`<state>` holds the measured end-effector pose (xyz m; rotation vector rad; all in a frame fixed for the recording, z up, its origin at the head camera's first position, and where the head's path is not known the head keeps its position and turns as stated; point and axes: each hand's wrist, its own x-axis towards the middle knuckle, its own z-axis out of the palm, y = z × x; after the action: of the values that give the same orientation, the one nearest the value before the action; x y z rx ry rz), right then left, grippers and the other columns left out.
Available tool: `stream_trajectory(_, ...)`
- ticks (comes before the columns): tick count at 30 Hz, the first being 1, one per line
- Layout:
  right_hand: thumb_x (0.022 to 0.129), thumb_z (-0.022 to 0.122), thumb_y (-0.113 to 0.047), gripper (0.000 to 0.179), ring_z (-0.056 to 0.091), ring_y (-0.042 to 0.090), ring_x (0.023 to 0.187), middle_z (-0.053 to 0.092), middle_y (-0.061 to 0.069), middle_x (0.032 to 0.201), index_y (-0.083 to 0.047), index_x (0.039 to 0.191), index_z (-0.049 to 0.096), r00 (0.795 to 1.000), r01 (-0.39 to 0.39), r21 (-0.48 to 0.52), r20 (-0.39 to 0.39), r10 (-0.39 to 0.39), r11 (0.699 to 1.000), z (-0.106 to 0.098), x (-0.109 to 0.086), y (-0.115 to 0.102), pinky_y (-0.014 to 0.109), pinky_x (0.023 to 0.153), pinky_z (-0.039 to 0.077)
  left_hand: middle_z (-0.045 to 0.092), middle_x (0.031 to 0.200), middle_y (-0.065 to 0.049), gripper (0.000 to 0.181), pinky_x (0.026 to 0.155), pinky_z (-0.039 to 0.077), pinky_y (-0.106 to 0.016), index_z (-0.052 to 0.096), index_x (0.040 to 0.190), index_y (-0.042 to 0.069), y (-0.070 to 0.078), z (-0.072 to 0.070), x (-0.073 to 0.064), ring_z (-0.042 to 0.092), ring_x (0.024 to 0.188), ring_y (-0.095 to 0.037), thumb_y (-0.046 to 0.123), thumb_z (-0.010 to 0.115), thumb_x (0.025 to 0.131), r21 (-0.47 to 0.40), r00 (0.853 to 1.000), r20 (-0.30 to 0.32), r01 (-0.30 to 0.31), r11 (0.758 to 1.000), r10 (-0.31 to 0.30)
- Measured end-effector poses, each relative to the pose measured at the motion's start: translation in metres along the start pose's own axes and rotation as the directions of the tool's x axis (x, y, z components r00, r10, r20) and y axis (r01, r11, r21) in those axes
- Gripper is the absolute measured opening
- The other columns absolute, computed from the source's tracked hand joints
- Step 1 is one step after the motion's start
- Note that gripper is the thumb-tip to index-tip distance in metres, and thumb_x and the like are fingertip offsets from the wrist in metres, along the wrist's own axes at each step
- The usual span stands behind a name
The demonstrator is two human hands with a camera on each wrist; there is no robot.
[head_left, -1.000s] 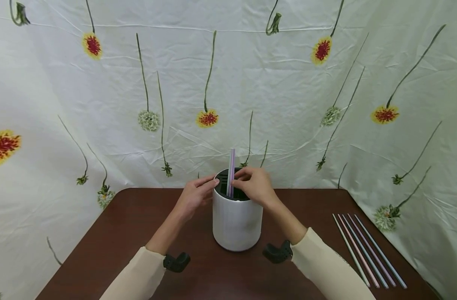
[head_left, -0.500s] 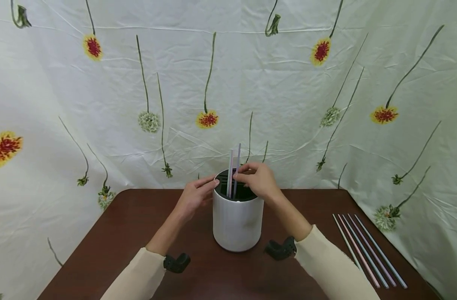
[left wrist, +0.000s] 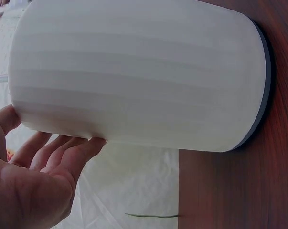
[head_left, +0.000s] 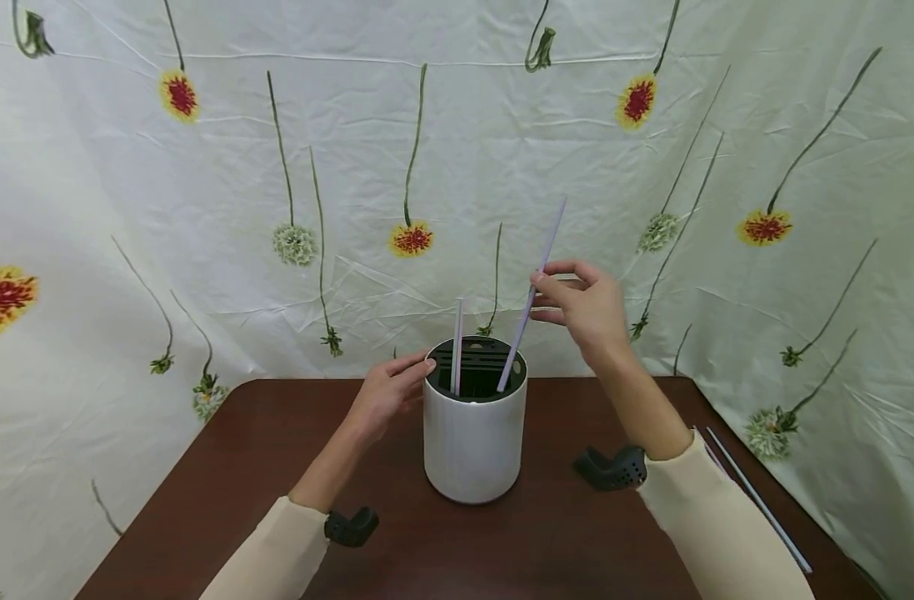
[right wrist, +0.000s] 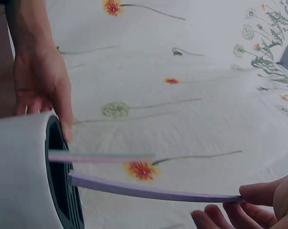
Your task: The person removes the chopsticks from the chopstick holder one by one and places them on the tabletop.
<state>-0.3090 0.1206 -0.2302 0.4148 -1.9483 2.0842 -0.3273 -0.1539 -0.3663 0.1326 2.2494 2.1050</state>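
Note:
A white cylindrical holder [head_left: 473, 450] with a black slotted insert [head_left: 477, 367] stands upright on the table. My left hand [head_left: 389, 390] rests on its left side, fingers laid along the wall and thumb at the rim, as the left wrist view shows too. Up and right of the holder, my right hand [head_left: 587, 312] pinches a long purple straw [right wrist: 134, 190] between thumb and fingertips. That straw tilts to the right, its lower end at the holder's opening. Two pale straws [head_left: 457, 333], pinkish and greenish in the right wrist view, stand close together in the insert.
More straws [head_left: 760, 502] lie on the dark brown table [head_left: 277, 454] at the right, partly hidden by my right sleeve [head_left: 726, 525]. A white flowered cloth [head_left: 359, 167] hangs behind the table. Black cameras [head_left: 614, 468] sit on both wrists.
My right hand has drawn the purple straw up and to the right, away from the two other straws, and it now leans. My left hand stays at the holder's rim.

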Motion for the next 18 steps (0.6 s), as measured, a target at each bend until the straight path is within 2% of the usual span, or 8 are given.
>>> stream_trajectory(5, 0.093, 0.073, -0.008, 0.019, 0.075, 0.015, 0.070, 0.076, -0.006, 0.081, 0.001, 0.109, 0.066, 0.995, 0.055, -0.053, -0.083, -0.059, 0.997, -0.033, -0.003, 0.004, 0.035, 0.066, 0.063, 0.052, 0.152, -0.011, 0.058, 0.112, 0.041, -0.059, 0.055, 0.148, 0.017, 0.000, -0.001, 0.000, 0.057, 0.133, -0.034, 0.040, 0.069, 0.097, 0.013, 1.000, 0.006, 0.000, 1.000, 0.000)
stream_trajectory(8, 0.093, 0.073, -0.009, 0.023, 0.075, 0.011, 0.067, 0.075, -0.010, 0.077, 0.003, 0.112, 0.066, 0.990, 0.054, -0.160, -0.120, -0.073, 0.986, -0.053, -0.009, 0.014, 0.033, 0.062, 0.063, 0.052, 0.152, -0.011, 0.059, 0.111, 0.043, -0.058, 0.055, 0.148, 0.016, 0.000, 0.000, -0.001, 0.057, 0.134, -0.034, 0.040, 0.069, 0.097, 0.015, 1.000, 0.005, 0.001, 1.000, -0.001)
stream_trajectory(12, 0.095, 0.071, -0.008, 0.031, 0.072, 0.005, 0.063, 0.071, -0.016, 0.071, 0.011, 0.118, 0.063, 0.988, 0.011, -0.293, -0.142, -0.055, 0.956, -0.080, -0.021, 0.035, 0.031, 0.060, 0.062, 0.052, 0.152, -0.011, 0.060, 0.112, 0.042, -0.059, 0.054, 0.149, 0.016, 0.001, -0.001, -0.001, 0.056, 0.134, -0.033, 0.041, 0.069, 0.096, 0.017, 1.000, 0.000, 0.001, 1.000, -0.001)
stream_trajectory(15, 0.096, 0.070, -0.009, 0.031, 0.071, 0.007, 0.060, 0.073, -0.007, 0.073, 0.011, 0.120, 0.064, 0.988, -0.028, -0.392, -0.152, -0.034, 0.920, -0.100, -0.030, 0.055, 0.030, 0.058, 0.062, 0.052, 0.152, -0.012, 0.060, 0.112, 0.040, -0.060, 0.054, 0.149, 0.016, 0.002, -0.001, -0.002, 0.055, 0.135, -0.034, 0.041, 0.069, 0.097, 0.019, 1.000, 0.003, -0.003, 1.000, 0.003)
stream_trajectory(18, 0.096, 0.070, -0.010, 0.030, 0.071, 0.010, 0.058, 0.076, 0.015, 0.079, 0.009, 0.119, 0.068, 0.987, -0.052, -0.523, -0.158, -0.037, 0.851, -0.120, -0.039, 0.075, 0.026, 0.054, 0.059, 0.051, 0.153, -0.012, 0.060, 0.112, 0.040, -0.059, 0.053, 0.150, 0.016, 0.002, -0.001, -0.003, 0.054, 0.135, -0.035, 0.041, 0.068, 0.097, 0.017, 1.000, 0.008, -0.006, 1.000, 0.006)
